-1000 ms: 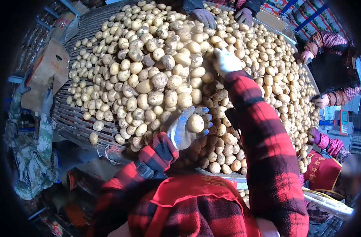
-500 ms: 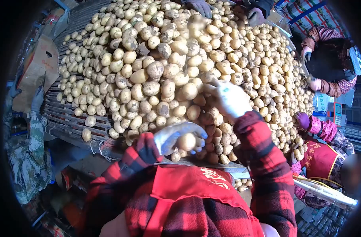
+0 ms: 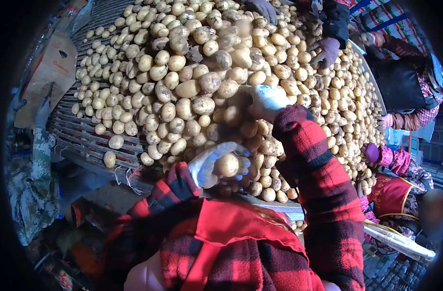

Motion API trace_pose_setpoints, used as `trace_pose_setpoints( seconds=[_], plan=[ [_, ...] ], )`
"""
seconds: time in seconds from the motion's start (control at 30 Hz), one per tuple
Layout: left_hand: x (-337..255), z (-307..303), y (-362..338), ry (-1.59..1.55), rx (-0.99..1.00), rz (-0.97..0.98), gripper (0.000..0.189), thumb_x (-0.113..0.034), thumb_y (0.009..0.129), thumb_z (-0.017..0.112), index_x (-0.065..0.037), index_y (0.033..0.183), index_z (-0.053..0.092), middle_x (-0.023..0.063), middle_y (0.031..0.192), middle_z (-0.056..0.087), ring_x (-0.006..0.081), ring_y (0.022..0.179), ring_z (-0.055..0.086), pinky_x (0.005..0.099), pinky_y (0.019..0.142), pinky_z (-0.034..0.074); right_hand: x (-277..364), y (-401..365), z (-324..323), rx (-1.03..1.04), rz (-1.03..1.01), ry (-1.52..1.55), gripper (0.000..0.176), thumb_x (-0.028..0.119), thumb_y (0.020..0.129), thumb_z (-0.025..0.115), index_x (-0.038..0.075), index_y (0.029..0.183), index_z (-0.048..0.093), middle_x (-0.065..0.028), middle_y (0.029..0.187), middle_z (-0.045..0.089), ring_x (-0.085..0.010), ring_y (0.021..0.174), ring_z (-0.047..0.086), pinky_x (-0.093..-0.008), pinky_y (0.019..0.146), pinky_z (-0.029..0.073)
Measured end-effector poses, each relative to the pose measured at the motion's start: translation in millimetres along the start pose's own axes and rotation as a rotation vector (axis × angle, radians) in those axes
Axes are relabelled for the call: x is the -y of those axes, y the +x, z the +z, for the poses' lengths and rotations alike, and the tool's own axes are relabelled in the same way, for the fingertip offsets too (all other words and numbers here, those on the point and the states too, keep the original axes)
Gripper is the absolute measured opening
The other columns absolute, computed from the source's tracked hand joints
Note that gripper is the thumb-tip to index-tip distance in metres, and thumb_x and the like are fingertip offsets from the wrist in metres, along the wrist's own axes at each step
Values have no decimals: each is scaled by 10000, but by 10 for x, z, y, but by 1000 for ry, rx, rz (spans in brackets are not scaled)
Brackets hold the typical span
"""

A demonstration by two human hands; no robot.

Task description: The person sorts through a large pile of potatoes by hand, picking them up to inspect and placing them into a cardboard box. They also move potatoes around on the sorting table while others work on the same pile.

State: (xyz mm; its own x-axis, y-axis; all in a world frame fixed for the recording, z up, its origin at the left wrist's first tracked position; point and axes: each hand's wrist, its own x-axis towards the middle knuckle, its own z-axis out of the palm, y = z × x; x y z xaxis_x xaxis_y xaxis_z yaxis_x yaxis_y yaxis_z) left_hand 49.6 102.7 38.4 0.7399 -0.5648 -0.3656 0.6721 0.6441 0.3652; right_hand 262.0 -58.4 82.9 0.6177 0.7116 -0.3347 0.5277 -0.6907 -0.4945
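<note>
My left hand [image 3: 203, 166], in a white glove with blue palm and fingertips, is curled around a pale round potato [image 3: 228, 165] near the front edge of the slatted table. Farther up the pile, my right hand [image 3: 269, 101], gloved in white and blue, reaches in among the potatoes [image 3: 202, 105]; its fingers are lost in shadow and blur, and I cannot tell whether they hold one. Many of the potatoes around both hands carry dark soil.
The heap spreads over a slatted table [image 3: 93, 140]. A cardboard box [image 3: 54, 72] stands at the left beside a person in camouflage [image 3: 30, 194]. Other people's gloved hands [image 3: 327, 51] work at the far side, and purple-gloved hands [image 3: 371, 152] at the right.
My right hand has drawn inward and slightly up the view, its fingers now lower in the pile. My left hand keeps its potato. A co-worker's gloved hand has come onto the far side.
</note>
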Motion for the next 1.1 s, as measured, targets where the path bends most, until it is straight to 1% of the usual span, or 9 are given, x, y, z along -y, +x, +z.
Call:
trace_pose_setpoints(
  seconds=[0.3, 0.37, 0.5, 0.53, 0.6, 0.7, 0.77, 0.9, 1.1],
  plan=[
    [-40, 401, 135, -56, -296, 164, 534, -519, 1066, 549, -115, 1411, 598, 128, 1213, 739, 298, 1059, 738, 457, 843, 628, -101, -111, 117, -234, 134, -11, 310, 382, 947, 714, 110, 1088, 765, -122, 896, 772, -271, 789, 751, -418, 704, 588],
    [-109, 316, 199, -133, -322, 47, 495, -472, 1075, 556, -115, 1417, 589, 123, 1326, 692, 291, 1175, 694, 483, 920, 615, -315, -465, 65, -86, 190, 1085, 446, 350, 1005, 716, 32, 1313, 665, -22, 971, 743, -158, 799, 725, -282, 658, 555],
    [-109, 291, 211, -276, -142, 240, 482, -416, 1101, 513, -92, 1456, 550, 172, 1409, 635, 365, 1282, 634, 537, 1075, 546, -474, -1320, 552, -208, -36, 1714, 653, 406, 1008, 714, 21, 1493, 509, -143, 1295, 696, -232, 1054, 729, -367, 814, 645],
    [-109, 425, 218, 516, -235, 460, 499, -409, 1111, 486, -74, 1480, 518, 167, 1427, 617, 346, 1292, 629, 505, 1083, 545, -373, -1532, 654, -197, -68, 1803, 656, 436, 1000, 707, 33, 1481, 515, -136, 1300, 687, -269, 1120, 713, -375, 793, 636],
    [5, 475, 343, 319, -228, 534, 521, -346, 1112, 505, -31, 1524, 454, 149, 1419, 605, 266, 1271, 632, 397, 1084, 540, -103, -1934, 875, -225, -108, 1997, 690, 473, 980, 720, 46, 1480, 510, -139, 1323, 673, -327, 1211, 690, -391, 789, 637],
    [233, 716, 482, 943, -61, 375, 551, -366, 1074, 556, -55, 1525, 493, 139, 1488, 561, 297, 1377, 534, 438, 1160, 438, 11, -2182, 1502, -581, -80, 2156, 754, 526, 945, 756, 83, 1500, 501, -121, 1364, 657, -320, 1185, 688, -395, 784, 637],
    [506, 757, 650, 1708, 161, 706, 591, -435, 1056, 557, -78, 1525, 511, 172, 1581, 477, 382, 1505, 393, 512, 1248, 298, -103, -2380, 1839, -739, -74, 2093, 742, 592, 931, 738, 117, 1463, 533, -114, 1316, 664, -304, 1127, 684, -399, 735, 614],
    [699, 942, 714, 1641, 458, 458, 560, -409, 1039, 600, -85, 1492, 548, 168, 1569, 492, 393, 1523, 364, 511, 1238, 296, -171, -3234, 1974, -784, -256, 2411, 796, 681, 919, 699, 125, 1467, 543, -220, 1359, 602, -357, 1087, 666, -378, 652, 568],
    [662, 760, 733, 1396, 237, 90, 379, -149, 1050, 578, -69, 1419, 611, 140, 1446, 600, 272, 1364, 557, 391, 1136, 448, -211, -4899, 2578, -1416, 424, 2033, 761, 655, 1007, 573, 98, 1520, 491, -176, 1382, 621, -370, 1210, 662, -400, 889, 584]
  ],
)
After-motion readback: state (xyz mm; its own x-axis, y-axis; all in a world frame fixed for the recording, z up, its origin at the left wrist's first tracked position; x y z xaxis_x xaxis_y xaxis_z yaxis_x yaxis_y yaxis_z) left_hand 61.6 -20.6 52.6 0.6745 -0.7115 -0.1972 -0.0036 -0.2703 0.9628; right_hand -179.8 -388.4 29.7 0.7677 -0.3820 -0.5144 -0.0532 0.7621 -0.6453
